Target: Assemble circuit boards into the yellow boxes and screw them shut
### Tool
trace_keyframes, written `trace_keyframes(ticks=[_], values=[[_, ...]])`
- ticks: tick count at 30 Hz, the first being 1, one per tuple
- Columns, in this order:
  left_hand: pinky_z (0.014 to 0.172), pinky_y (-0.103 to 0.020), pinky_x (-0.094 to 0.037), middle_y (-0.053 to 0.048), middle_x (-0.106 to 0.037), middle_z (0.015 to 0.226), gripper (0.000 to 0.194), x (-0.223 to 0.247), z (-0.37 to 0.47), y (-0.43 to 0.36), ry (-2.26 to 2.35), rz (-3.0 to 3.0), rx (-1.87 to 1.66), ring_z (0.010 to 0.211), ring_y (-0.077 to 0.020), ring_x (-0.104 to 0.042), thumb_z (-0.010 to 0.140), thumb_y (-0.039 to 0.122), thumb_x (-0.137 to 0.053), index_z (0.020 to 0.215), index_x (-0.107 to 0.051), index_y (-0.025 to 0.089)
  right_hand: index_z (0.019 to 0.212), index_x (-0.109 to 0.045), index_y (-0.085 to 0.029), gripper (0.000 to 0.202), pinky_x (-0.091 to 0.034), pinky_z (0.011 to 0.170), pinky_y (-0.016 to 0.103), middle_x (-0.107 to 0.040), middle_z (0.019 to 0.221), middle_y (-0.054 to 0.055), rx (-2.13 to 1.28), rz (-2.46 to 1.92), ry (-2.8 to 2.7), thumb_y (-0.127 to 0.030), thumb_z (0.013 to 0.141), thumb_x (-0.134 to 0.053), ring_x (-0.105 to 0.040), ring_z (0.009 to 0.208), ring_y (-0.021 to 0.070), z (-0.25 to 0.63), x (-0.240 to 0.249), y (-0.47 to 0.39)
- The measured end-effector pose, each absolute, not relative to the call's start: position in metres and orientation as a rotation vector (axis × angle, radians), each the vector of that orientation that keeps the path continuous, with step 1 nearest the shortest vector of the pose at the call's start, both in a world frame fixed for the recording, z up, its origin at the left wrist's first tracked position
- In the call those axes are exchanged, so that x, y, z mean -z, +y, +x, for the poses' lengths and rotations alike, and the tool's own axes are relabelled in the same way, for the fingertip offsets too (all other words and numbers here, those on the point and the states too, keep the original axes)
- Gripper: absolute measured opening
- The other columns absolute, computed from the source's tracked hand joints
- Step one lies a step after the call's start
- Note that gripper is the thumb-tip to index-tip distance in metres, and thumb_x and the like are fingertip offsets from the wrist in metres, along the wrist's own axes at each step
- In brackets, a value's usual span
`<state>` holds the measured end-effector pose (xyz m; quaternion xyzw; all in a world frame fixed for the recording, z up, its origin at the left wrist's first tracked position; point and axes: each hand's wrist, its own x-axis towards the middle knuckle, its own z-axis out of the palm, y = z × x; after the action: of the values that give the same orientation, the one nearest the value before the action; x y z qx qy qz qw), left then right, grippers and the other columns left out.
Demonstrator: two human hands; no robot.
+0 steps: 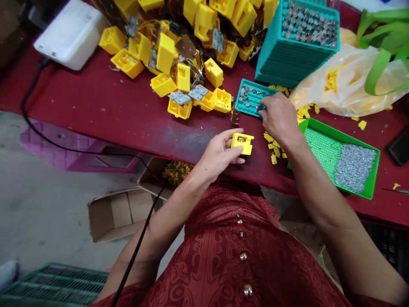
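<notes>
My left hand (220,151) grips a small yellow plastic housing (242,144), its open recess with a metal part facing up. Fingers of my right hand (278,114) are pinched together at the right side of a shallow teal tray (240,99). Several round silver button cells (246,94) lie in that tray's moulded pockets. What the right fingertips hold, if anything, is hidden. Small yellow plastic pieces (275,147) lie on the table just below my right hand.
Yellow housings (166,53) with wires and boards pile up at the back. Stacked teal trays (287,59) stand behind my right hand, beside a plastic bag (348,81). A green basket (322,140) holds small metal parts. A white box (70,34) with a black cable sits left.
</notes>
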<state>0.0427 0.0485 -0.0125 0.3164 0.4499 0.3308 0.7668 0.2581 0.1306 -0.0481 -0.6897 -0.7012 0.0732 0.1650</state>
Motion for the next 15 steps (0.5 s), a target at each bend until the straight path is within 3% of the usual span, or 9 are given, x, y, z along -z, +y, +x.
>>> trace_keyframes(ticks=[4, 7, 10, 15], values=[[0.069, -0.024, -0.066, -0.014, -0.075, 0.127, 0.062, 0.022, 0.042, 0.048, 1.047, 0.875, -0.719, 0.097, -0.0182, -0.076, 0.084, 0.01, -0.067, 0.146, -0.059, 0.011, 0.084, -0.068, -0.014, 0.01, -0.049, 0.103, 0.051, -0.063, 0.1, 0.012, -0.282, -1.978, -1.973, -0.005, 0.087, -0.068, -0.063, 0.106, 0.0281, 0.248, 0.05, 0.132], [0.094, -0.036, -0.067, -0.013, -0.077, 0.132, 0.058, 0.027, 0.041, 0.049, 1.169, 1.297, -0.799, 0.11, -0.0233, -0.077, 0.087, 0.008, -0.062, 0.145, -0.063, 0.015, 0.087, -0.07, -0.011, 0.009, -0.046, 0.103, 0.047, -0.064, 0.101, 0.012, -0.321, -2.064, -1.96, -0.003, 0.088, -0.069, -0.061, 0.105, 0.0248, 0.241, 0.042, 0.129], [0.124, -0.046, -0.049, -0.013, -0.071, 0.146, 0.056, 0.032, 0.041, 0.052, 1.206, 1.779, -0.903, 0.137, -0.0267, -0.067, 0.093, 0.002, -0.052, 0.146, -0.064, 0.015, 0.096, -0.072, -0.01, 0.007, -0.045, 0.104, 0.046, -0.064, 0.107, 0.014, -0.321, -2.061, -1.971, -0.006, 0.091, -0.071, -0.061, 0.107, 0.0242, 0.236, 0.037, 0.128], [0.131, -0.049, -0.04, -0.017, -0.067, 0.152, 0.057, 0.041, 0.043, 0.063, 1.217, 1.965, -0.912, 0.146, -0.0277, -0.061, 0.098, 0.001, -0.042, 0.15, -0.061, 0.011, 0.092, -0.072, -0.014, 0.008, -0.049, 0.105, 0.049, -0.061, 0.1, 0.009, -0.343, -1.991, -2.012, -0.008, 0.093, -0.066, -0.061, 0.105, 0.0239, 0.236, 0.044, 0.132]])
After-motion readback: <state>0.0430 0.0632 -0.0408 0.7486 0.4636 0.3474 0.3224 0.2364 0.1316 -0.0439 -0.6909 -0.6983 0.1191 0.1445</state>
